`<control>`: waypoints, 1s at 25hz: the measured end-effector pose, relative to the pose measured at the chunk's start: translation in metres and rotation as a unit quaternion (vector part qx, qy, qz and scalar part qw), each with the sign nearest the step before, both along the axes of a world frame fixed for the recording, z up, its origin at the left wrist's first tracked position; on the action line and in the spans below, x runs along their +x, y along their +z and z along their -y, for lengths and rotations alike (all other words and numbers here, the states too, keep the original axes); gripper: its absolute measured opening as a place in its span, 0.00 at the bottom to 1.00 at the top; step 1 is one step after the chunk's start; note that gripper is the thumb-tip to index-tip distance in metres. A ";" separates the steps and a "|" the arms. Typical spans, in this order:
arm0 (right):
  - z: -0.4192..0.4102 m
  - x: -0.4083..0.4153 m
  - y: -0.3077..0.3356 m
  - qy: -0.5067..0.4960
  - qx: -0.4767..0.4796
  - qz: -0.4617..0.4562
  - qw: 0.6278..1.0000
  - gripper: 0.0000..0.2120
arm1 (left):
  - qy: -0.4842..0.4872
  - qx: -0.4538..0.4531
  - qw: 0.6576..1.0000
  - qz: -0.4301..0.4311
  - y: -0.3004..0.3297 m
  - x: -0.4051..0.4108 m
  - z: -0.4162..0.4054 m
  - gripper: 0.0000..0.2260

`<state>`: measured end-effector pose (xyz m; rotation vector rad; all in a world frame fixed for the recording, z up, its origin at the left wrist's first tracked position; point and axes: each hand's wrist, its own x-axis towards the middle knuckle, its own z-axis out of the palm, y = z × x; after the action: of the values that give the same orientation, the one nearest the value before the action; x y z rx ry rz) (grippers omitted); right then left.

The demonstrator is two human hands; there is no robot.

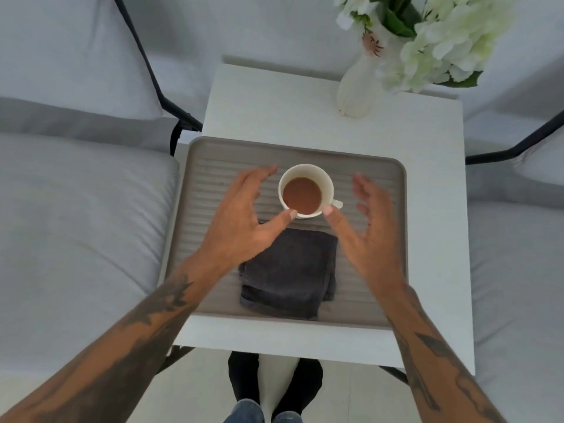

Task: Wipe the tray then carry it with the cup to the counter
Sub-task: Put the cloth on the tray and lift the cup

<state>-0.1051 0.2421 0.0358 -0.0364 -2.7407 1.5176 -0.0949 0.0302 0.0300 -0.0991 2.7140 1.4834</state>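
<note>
Closest to the camera you get the person's dark shoes [274, 380] on the pale floor, poking out under the near edge of a small white table [427, 184]. Both tattooed forearms come in from the bottom corners and reach over that table. Sitting on it is the tray [207, 166], a grey-beige ribbed one with rounded corners, and on its near half lies a folded dark grey cloth [290, 276], flat and untouched. Just past the cloth is the cup [326, 184], white, upright, holding a brown drink, with its handle pointing toward the right hand. The left hand [241, 221] hangs over the tray with fingers spread and relaxed, thumb tip right at the cup's near rim, though it's hard to say if it really touches. The right hand [369, 227] is the same deal on the other side: loose, fingers apart, thumb tip right by the rim next to the handle, gripping nothing. Further back on the table, at the far right corner, stands a white vase [357, 87] with white flowers [442, 41] and green leaves. Light grey cushioned seats [76, 224] with black frames flank the table on both sides.
</note>
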 end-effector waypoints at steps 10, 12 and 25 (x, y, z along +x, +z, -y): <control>-0.004 -0.029 -0.033 0.146 -0.049 0.089 0.984 0.21 | -0.118 0.105 0.982 0.100 -0.026 -0.029 0.000 0.33; 0.000 -0.027 -0.034 0.132 -0.102 0.106 0.980 0.21 | -0.087 0.151 0.976 0.127 -0.023 -0.028 -0.003 0.35; 0.098 -0.067 0.005 0.195 -0.122 0.133 0.964 0.24 | 0.010 0.181 0.980 0.086 0.023 -0.043 0.084 0.39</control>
<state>-0.1721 0.1436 0.0407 0.3434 -2.8647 2.0864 -0.1375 -0.0541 0.0526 -0.2280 2.2764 1.8518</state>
